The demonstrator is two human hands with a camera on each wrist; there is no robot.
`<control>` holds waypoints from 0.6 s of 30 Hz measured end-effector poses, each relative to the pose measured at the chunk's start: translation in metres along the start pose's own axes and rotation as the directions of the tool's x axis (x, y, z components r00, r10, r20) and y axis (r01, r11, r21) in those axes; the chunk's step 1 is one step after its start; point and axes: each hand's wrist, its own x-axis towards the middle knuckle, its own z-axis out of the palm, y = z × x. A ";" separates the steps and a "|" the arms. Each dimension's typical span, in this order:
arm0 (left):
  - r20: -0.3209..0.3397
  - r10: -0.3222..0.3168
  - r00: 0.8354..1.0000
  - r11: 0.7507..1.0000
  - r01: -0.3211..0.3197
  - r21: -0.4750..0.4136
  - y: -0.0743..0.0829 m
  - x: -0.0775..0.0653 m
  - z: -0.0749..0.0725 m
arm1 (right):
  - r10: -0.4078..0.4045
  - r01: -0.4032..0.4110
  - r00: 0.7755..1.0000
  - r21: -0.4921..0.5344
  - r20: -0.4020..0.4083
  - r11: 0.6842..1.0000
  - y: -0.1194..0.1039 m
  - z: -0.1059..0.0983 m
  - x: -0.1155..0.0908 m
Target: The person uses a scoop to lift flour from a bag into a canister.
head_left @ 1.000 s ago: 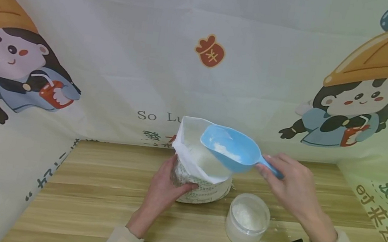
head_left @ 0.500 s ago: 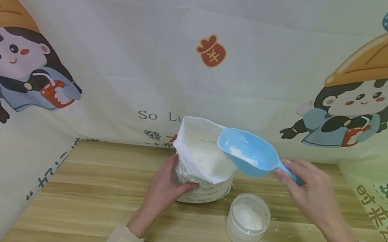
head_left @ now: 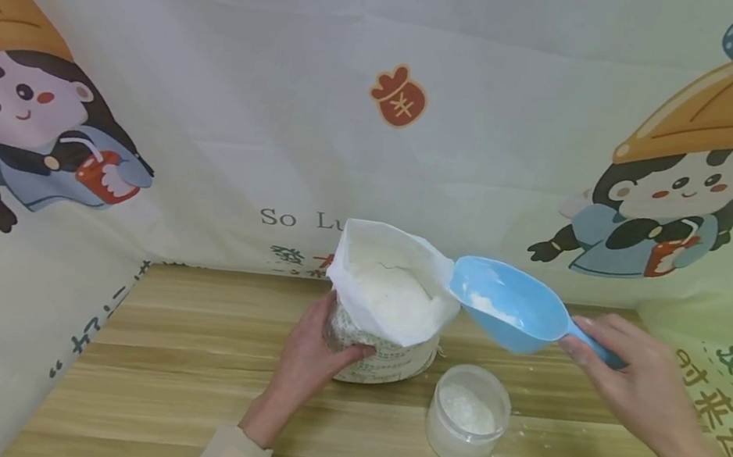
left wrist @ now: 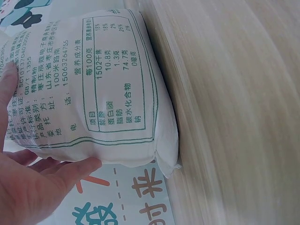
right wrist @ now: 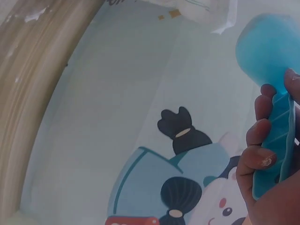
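A paper-white flour bag [head_left: 398, 368] with green print stands with its mouth spread wide, white flour [head_left: 392, 292] visible inside. My left hand [head_left: 311, 358] grips its left side, thumb across the front; the left wrist view shows fingers [left wrist: 77, 173] along the bag's edge. In my right hand [head_left: 636, 375] is a blue plastic scoop [head_left: 525, 311], held by its handle, with a little white flour clinging inside its bowl. The scoop's lip overlaps the bag's right rim in the head view. The right wrist view shows fingers wrapped round the ribbed handle [right wrist: 279, 126].
A clear round jar [head_left: 466, 441] with white flour in it stands on the wooden table [head_left: 172, 389], in front of the bag and to its right. Flour specks lie right of the jar. A printed cloth [head_left: 274, 88] hangs behind and at both sides.
My right hand has moved right with the scoop, from over the bag's mouth out to its right rim. More of the flour in the bag shows. The left hand stays in place.
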 end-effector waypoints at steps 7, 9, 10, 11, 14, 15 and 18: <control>0.002 0.001 1.000 1.000 -0.001 -0.003 -0.001 0.000 0.000 | 0.002 -0.001 1.000 -0.051 0.023 0.999 0.011 -0.010 -0.010; 0.001 0.003 1.000 1.000 -0.003 0.000 -0.001 0.001 0.001 | 0.017 -0.014 0.999 -0.079 0.039 0.997 0.013 -0.012 -0.014; 0.001 0.003 1.000 1.000 -0.003 0.001 -0.001 0.001 0.001 | 0.020 -0.016 0.999 -0.088 0.048 0.996 0.014 -0.013 -0.015; 0.001 0.002 1.000 1.000 -0.002 0.003 -0.001 0.001 0.000 | 0.021 -0.015 0.998 -0.100 0.055 0.995 0.016 -0.014 -0.017; 0.000 0.003 1.000 1.000 -0.003 0.009 0.000 0.001 0.000 | 0.022 -0.012 0.997 -0.120 0.078 0.993 0.019 -0.016 -0.020; 0.001 0.002 1.000 1.000 -0.002 0.010 0.000 0.001 0.000 | 0.020 -0.008 0.996 -0.131 0.085 0.991 0.020 -0.016 -0.022; 0.002 0.001 1.000 1.000 -0.001 0.006 0.000 0.001 0.000 | -0.001 0.014 0.996 -0.142 0.094 0.990 0.023 -0.019 -0.025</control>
